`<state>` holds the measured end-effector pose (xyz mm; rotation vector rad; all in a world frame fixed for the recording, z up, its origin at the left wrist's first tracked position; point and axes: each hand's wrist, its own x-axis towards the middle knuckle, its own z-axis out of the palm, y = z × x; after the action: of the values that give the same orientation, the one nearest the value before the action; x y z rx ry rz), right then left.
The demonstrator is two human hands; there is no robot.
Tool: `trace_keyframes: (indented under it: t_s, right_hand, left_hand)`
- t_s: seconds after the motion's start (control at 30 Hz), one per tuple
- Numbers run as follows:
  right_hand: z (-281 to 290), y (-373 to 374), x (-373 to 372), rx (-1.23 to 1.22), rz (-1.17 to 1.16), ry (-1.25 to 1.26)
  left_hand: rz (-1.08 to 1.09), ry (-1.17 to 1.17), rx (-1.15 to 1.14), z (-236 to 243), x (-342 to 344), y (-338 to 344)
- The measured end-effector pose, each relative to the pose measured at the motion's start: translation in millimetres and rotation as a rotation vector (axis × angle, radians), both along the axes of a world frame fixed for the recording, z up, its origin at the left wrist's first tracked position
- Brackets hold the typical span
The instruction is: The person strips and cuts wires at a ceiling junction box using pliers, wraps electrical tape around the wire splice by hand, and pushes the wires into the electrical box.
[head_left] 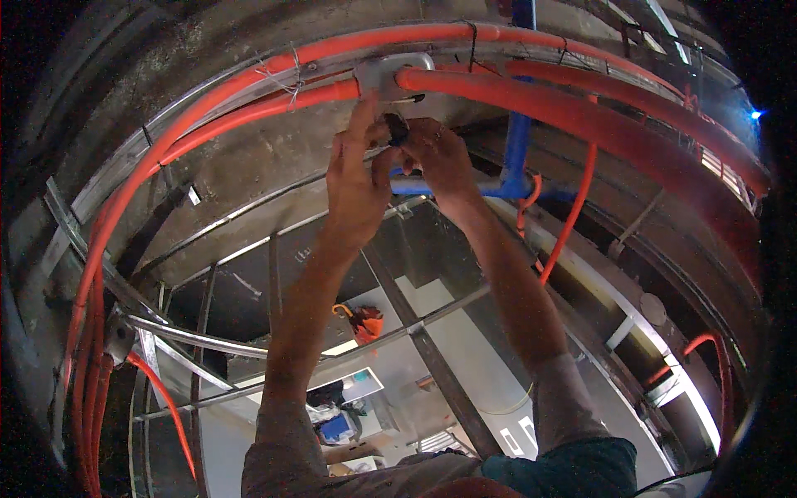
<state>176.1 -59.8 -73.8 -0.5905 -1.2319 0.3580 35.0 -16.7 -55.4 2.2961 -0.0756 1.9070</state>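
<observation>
Both of my arms reach up to a grey junction box point(386, 73) fixed between orange conduits under the ceiling. My left hand point(357, 162) is just below the box, one finger stretched up toward it and the others bent with the thumb. Close beside it, my right hand point(440, 158) has its fingers closed on a small black object point(397, 129), whose kind I cannot make out. The two hands' fingertips nearly meet around it. A short dark wire end point(413, 99) sticks out under the box. What the left fingers hold is partly hidden.
Orange conduits point(564, 100) run left and right, some tied with wire. A blue pipe point(516, 141) comes down behind my right hand. Metal ceiling framing point(415, 325) crosses below. Through it show an orange bag or umbrella point(365, 324) and several goods lower down.
</observation>
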Motion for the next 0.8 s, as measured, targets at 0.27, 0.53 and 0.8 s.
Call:
trace_keyframes:
  t_s: [0.27,0.53,0.8]
  right_hand:
    - [12.2,-48.6,-9.0,-0.278,0.248,0.129]
    - [10.9,-50.8,-9.7,-0.216,-0.071,-0.25]
    - [9.8,-52.2,-20.4,-0.309,-0.124,-0.126]
  left_hand:
    - [0.105,-0.077,0.186,-10.3,-4.3,0.8]
    - [0.106,-0.076,0.297,-14.1,-11.9,4.9]
    - [0.386,0.216,0.524,27.9,-25.1,4.0]
